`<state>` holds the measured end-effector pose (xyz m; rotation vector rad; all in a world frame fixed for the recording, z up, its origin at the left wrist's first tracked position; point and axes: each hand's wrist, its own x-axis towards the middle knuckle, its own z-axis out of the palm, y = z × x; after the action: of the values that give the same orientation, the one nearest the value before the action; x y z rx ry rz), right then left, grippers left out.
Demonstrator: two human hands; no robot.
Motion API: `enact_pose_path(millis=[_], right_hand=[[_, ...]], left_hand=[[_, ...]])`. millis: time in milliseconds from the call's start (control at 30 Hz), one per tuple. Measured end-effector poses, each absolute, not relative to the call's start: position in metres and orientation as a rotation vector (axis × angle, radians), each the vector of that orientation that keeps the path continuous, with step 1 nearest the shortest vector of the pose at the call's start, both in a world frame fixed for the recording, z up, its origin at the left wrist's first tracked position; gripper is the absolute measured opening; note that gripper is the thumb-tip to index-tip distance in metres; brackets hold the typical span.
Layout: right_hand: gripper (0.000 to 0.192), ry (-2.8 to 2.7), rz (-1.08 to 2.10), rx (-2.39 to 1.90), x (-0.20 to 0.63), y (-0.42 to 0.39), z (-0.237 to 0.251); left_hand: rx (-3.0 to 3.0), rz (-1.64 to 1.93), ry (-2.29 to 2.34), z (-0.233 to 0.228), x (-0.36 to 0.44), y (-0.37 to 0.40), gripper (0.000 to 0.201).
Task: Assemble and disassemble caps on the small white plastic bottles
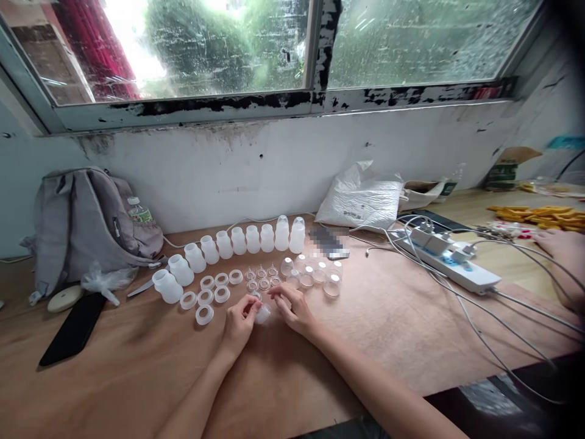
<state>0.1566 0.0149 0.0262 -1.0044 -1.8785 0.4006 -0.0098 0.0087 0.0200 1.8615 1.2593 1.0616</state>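
A small translucent plastic cap (263, 314) sits low over the brown wooden tabletop (388, 329), pinched between the fingertips of the left hand (238, 323) and the right hand (292, 310). Just beyond lie white plastic rings (205, 299) and a curved row of frosted white bottles (223, 245).

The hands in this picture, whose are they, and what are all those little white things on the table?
The picture comes from a camera worn on a person's head, looking down, so you see that person's own arms. The left hand and right hand meet over a wooden table and together hold one small clear plastic piece.

Behind them runs a curved row of white bottles. In front of it lie white rings and clear caps.

At the left are a grey backpack and a black phone. At the right are a white bag and a power strip with cables. The hand at the far right edge belongs to someone else.
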Motion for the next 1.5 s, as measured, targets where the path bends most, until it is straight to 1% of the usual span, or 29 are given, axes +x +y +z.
enact_pose_path(millis=[133, 300, 433, 567, 700, 867, 1000, 1267, 1500], right_hand=[[0.026, -2.014, 0.472, -0.922, 0.151, 0.007, 0.03], [0.014, -1.981, 0.495, -0.964, 0.142, 0.004, 0.028], [0.012, -1.97, 0.525, -0.973, 0.14, 0.007, 0.024], [0.01, -1.912, 0.518, -1.075, 0.141, 0.01, 0.019], [0.017, -1.84, 0.556, -1.143, 0.14, 0.014, 0.016], [0.017, -1.814, 0.576, -1.195, 0.138, 0.016, 0.016], [0.016, -1.804, 0.6, -1.193, 0.136, 0.017, 0.015], [0.017, -1.762, 0.724, -1.112, 0.136, 0.022, 0.011], [0.018, -1.747, 0.691, -1.121, 0.134, 0.023, 0.007]], left_hand=[[1.556, 1.167, 1.152, 0.02, -0.008, 0.011, 0.024], [1.391, 1.157, 1.08, 0.016, -0.005, 0.011, 0.027], [1.303, 1.15, 1.051, 0.014, -0.004, 0.011, 0.03], [1.472, 1.11, 1.083, 0.021, -0.003, 0.004, 0.03], [1.842, 1.01, 1.088, 0.029, -0.004, -0.006, 0.026], [2.057, 0.923, 1.115, 0.03, -0.006, -0.007, 0.031], [2.125, 0.892, 1.193, 0.027, -0.006, -0.007, 0.034], [2.192, 0.903, 1.273, 0.023, -0.005, -0.006, 0.03], [2.152, 0.918, 1.343, 0.021, -0.005, -0.004, 0.026]])
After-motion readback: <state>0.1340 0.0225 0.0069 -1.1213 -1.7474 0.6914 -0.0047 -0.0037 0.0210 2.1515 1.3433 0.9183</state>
